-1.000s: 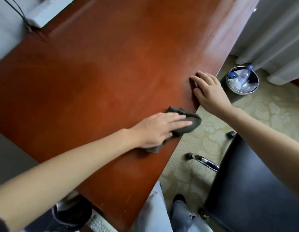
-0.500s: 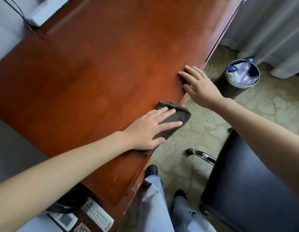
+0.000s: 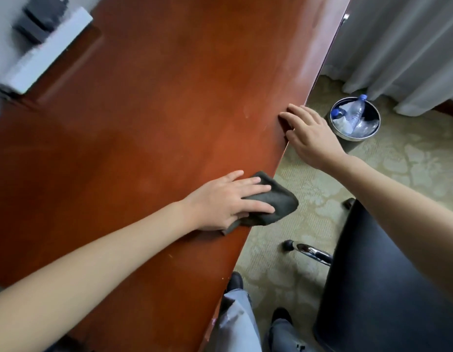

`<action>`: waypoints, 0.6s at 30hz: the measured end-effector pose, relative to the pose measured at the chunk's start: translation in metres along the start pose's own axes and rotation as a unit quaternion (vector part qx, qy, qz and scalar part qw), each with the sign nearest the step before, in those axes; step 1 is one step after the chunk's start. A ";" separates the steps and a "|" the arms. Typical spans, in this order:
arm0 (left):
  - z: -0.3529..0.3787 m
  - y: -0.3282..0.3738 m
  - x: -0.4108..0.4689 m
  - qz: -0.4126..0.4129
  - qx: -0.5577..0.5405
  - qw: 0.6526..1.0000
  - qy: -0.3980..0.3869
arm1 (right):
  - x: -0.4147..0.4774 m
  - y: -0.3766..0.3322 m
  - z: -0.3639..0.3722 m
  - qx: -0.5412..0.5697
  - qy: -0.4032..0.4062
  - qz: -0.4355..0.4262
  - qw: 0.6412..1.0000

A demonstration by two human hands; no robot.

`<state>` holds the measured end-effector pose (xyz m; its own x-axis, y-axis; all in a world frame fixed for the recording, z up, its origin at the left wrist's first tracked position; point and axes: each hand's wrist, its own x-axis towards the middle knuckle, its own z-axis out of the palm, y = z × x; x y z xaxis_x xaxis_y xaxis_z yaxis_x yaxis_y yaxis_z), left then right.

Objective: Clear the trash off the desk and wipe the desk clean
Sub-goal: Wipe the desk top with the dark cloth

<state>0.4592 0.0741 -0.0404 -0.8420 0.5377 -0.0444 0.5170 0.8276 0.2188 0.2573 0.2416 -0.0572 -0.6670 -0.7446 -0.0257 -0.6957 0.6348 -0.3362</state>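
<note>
While the left hand (image 3: 225, 199) presses a dark grey cloth (image 3: 273, 201) flat-fingered at the desk's (image 3: 157, 110) near edge, the cloth overhangs slightly, probably to finish the margin. The right hand (image 3: 309, 135), fingers relaxed, rests on the edge, apparently bracing; discarded bottles fill the bin (image 3: 355, 118).

Left hand (image 3: 225, 199) has pushed the cloth (image 3: 276, 201) outward across the desk (image 3: 157, 110). 1.0 s ago only the cloth's corner reached the desk's near edge. Now a good part of it hangs past that edge, over the carpet (image 3: 309, 194). The fingers are spread wider on the cloth than before, and the index finger lies on bare desk beside it. The gap along the desk's edge to the right hand (image 3: 311, 138) is a little wider. The phone below the desk's near corner, seen 0.5 s ago, is out of view.
</note>
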 end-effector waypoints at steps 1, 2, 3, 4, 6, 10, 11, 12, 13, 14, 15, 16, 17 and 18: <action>-0.003 -0.011 0.006 -0.005 0.003 1.000 0.000 | 0.003 0.001 0.000 0.004 0.004 0.003 1.000; -0.005 -0.022 0.013 -0.013 0.002 1.000 0.002 | 0.006 0.002 0.000 0.008 0.009 0.002 1.000; -0.007 -0.031 0.020 -0.021 -0.002 1.000 0.001 | 0.007 0.003 0.002 0.013 0.017 -0.002 1.000; -0.009 -0.040 0.027 -0.025 -0.005 1.000 -0.001 | 0.008 0.004 0.002 0.023 0.028 -0.006 0.999; -0.013 -0.053 0.043 -0.030 -0.004 1.000 -0.008 | 0.010 0.006 0.001 0.055 0.041 -0.009 0.998; -0.023 -0.070 0.071 -0.048 -0.025 0.998 0.013 | 0.012 0.003 -0.015 0.180 0.063 0.058 0.980; -0.026 -0.069 0.075 -0.045 -0.048 0.997 0.027 | 0.010 -0.002 -0.024 0.248 0.056 0.102 0.962; -0.029 -0.066 0.078 -0.041 -0.076 0.995 0.048 | 0.006 -0.008 -0.035 0.322 0.034 0.140 0.936; -0.034 -0.063 0.079 -0.038 -0.105 0.991 0.073 | 0.003 -0.012 -0.044 0.383 -0.002 0.167 0.908; -0.040 -0.060 0.081 -0.037 -0.130 0.986 0.101 | -0.002 -0.018 -0.054 0.417 -0.045 0.181 0.890; -0.049 -0.057 0.083 -0.037 -0.150 0.979 0.133 | -0.007 -0.022 -0.062 0.427 -0.082 0.181 0.882; -0.060 -0.057 0.085 -0.038 -0.166 0.971 0.169 | -0.010 -0.025 -0.069 0.438 -0.098 0.177 0.876; -0.073 -0.057 0.088 -0.037 -0.180 0.961 0.205 | -0.012 -0.028 -0.076 0.457 -0.099 0.179 0.865; -0.085 -0.058 0.092 -0.036 -0.185 0.953 0.236 | -0.012 -0.031 -0.085 0.480 -0.092 0.188 0.852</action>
<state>0.3389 0.0622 0.0259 -0.8940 0.2765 0.3526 0.4388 0.6994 0.5642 0.2643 0.2484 0.0334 -0.6802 -0.6012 -0.4193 0.1556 0.4406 -0.8841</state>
